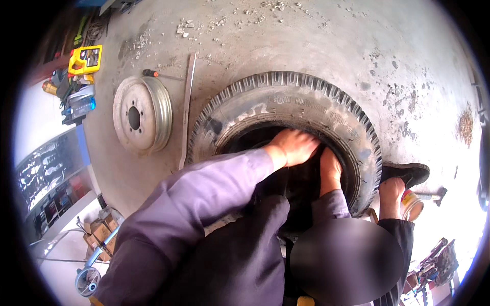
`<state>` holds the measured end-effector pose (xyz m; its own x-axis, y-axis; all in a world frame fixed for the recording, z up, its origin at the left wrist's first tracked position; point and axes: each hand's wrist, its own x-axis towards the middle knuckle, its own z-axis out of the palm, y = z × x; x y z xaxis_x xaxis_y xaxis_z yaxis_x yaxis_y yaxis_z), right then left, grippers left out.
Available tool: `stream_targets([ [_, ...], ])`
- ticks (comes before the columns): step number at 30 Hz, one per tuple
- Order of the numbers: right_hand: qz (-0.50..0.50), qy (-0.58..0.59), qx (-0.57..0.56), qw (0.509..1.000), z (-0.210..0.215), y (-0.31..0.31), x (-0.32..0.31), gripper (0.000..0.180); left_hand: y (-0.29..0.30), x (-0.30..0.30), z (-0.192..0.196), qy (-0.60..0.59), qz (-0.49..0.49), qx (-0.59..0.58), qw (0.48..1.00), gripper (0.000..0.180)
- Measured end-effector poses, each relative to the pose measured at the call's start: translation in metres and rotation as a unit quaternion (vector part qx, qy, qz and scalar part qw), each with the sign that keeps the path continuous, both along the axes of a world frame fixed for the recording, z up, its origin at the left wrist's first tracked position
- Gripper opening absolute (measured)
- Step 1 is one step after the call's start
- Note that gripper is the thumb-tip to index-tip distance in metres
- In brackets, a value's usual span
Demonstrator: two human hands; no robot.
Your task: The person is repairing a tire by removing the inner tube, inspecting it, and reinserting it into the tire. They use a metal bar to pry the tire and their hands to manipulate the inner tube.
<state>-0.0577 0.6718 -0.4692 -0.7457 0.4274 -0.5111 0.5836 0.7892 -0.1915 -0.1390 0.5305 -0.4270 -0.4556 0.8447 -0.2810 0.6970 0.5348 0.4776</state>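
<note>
A large black tyre (357,120) with chunky tread and a dusty sidewall lies on the concrete floor before me. Both my arms, in purple-grey sleeves, reach into its central opening. My left hand (293,147) is at the far inner edge, knuckles up and fingers bent together against dark material inside; what they grip does not show clearly. Close to its right, my right hand (331,166) reaches down inside the tyre's inner edge, with its fingers hidden in the dark hollow. Black material fills the shaded opening below my hands.
Left of the tyre are a pale steel wheel rim (145,115), a long flat metal bar (188,112) and a screwdriver (153,73). A yellow jug (91,60) stands farther left. On the right are my shoe (408,174), a tin can (411,206) and a hammer (439,196).
</note>
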Motion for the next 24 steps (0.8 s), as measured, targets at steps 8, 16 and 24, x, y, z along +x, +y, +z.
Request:
stream_targets([
  [8,-0.173,0.172,-0.149,0.958,0.0,0.003,0.013,0.04,0.046,-0.028,-0.007,-0.212,-0.008,0.141,0.967,0.027],
  [16,-0.137,0.098,-0.15,0.974,0.022,0.0,0.002,0.038,0.045,-0.018,-0.001,-0.19,0.157,0.032,0.969,0.04],
  [24,0.174,0.046,0.064,0.982,0.009,0.002,0.021,0.043,0.051,-0.013,0.004,-0.135,0.184,0.009,0.974,0.044],
])
